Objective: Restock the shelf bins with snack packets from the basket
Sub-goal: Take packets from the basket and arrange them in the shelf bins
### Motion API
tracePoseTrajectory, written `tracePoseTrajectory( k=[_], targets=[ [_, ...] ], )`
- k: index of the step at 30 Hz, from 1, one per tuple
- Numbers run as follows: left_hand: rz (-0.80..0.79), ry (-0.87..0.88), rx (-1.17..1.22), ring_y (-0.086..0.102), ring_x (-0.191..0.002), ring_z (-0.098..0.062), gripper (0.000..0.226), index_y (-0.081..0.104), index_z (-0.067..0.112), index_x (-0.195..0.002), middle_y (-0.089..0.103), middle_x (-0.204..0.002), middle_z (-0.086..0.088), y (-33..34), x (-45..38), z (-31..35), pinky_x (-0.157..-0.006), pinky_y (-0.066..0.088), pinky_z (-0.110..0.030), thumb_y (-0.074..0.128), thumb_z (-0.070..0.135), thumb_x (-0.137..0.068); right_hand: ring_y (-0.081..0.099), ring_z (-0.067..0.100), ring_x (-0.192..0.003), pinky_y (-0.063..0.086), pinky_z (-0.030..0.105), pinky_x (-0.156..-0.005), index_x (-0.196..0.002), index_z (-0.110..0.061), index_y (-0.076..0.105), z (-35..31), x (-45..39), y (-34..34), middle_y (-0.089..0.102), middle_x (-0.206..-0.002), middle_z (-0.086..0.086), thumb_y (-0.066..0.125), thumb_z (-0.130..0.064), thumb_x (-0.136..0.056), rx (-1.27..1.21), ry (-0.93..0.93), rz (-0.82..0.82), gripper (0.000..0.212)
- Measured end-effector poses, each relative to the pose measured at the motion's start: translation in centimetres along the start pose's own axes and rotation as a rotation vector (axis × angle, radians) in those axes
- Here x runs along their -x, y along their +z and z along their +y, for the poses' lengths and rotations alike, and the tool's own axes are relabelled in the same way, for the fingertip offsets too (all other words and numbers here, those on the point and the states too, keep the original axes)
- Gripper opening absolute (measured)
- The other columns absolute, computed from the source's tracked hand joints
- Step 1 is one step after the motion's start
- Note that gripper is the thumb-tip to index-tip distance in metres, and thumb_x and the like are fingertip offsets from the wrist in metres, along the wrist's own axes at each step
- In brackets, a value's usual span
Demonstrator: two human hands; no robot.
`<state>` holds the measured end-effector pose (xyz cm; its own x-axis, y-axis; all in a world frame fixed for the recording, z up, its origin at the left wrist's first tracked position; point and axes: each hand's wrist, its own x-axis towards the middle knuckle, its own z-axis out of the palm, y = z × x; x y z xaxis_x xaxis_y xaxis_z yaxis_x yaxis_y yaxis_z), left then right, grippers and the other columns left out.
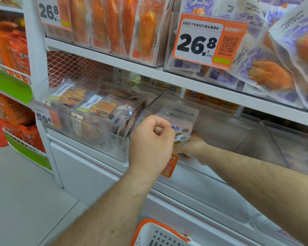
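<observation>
Up close from the head view, both hands meet at a stack of flat, glossy pale-pink snack packets (180, 121) standing in a clear, hard plastic bin (220, 128) on the lower white metal shelf (212, 86). The left hand (150, 139) is curled into a fist at the near face of the stack, fingers pinching the front packet's edge. The right hand (192, 144) reaches in from the right, low against the stack; its fingers are hidden behind the packets, so its grip cannot be told. An orange price tag (169, 166) hangs on the bin's front lip below the left wrist.

Just left, a neighbouring clear bin (103, 139) holds crinkly see-through dried-fish packets (100, 107) piled flat. Above, soft frosted pouches with purple crab prints (267, 75) sit behind a big orange-bordered 26.8 price card (208, 41), beside long orange crab-stick packs (114, 23). At the bottom edge, a white slotted plastic basket (158, 237) with an orange handle shows.
</observation>
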<state>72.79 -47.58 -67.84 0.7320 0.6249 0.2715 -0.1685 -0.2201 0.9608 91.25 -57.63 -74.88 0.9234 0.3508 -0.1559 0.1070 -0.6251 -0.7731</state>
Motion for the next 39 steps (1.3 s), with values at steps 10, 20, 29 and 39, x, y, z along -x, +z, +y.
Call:
tracePoseTrajectory(
  k=[10,20,29,39],
  targets=[
    [0.049,-0.06,0.065,0.056,-0.06,-0.009,0.016,0.066,0.022,-0.076,0.057,-0.059,0.008,-0.4,-0.6,0.0,-0.057,0.043,-0.026,0.06,0.009,-0.084,0.07,0.021,-0.094,0.059,0.034,-0.082,-0.101,-0.016,0.069,-2.0,-0.1,0.5,0.073,-0.102,0.004,0.091,-0.003,-0.063,-0.025,0.122,-0.074,0.045],
    [0.046,-0.052,0.056,0.051,-0.053,-0.004,0.015,0.066,0.019,-0.078,0.056,-0.058,0.007,-0.6,-0.6,-0.2,-0.051,0.04,-0.019,0.059,0.007,-0.085,0.068,0.02,-0.095,0.06,0.029,-0.072,-0.098,-0.019,0.069,-1.9,1.0,-0.7,0.073,-0.099,0.003,0.088,-0.011,-0.071,-0.063,0.162,-0.169,0.034],
    [0.049,-0.053,0.049,0.052,-0.054,-0.006,0.015,0.066,0.02,-0.077,0.056,-0.057,0.009,-0.5,-0.5,-0.1,-0.056,0.041,-0.026,0.06,0.008,-0.084,0.066,0.023,-0.103,0.059,0.03,-0.077,-0.106,-0.017,0.068,-2.0,1.4,-0.8,0.072,-0.108,0.005,0.086,-0.006,-0.071,-0.132,0.218,-0.171,0.041],
    [0.033,-0.046,0.034,0.048,-0.052,-0.005,0.017,0.066,0.022,-0.076,0.053,-0.053,0.011,-0.5,-0.3,0.0,-0.054,0.04,-0.026,0.059,0.008,-0.084,0.066,0.023,-0.102,0.058,0.032,-0.083,-0.105,-0.016,0.064,-2.6,1.6,-0.4,0.069,-0.11,0.007,0.084,-0.012,-0.076,-0.119,0.228,-0.131,0.035]
  ],
)
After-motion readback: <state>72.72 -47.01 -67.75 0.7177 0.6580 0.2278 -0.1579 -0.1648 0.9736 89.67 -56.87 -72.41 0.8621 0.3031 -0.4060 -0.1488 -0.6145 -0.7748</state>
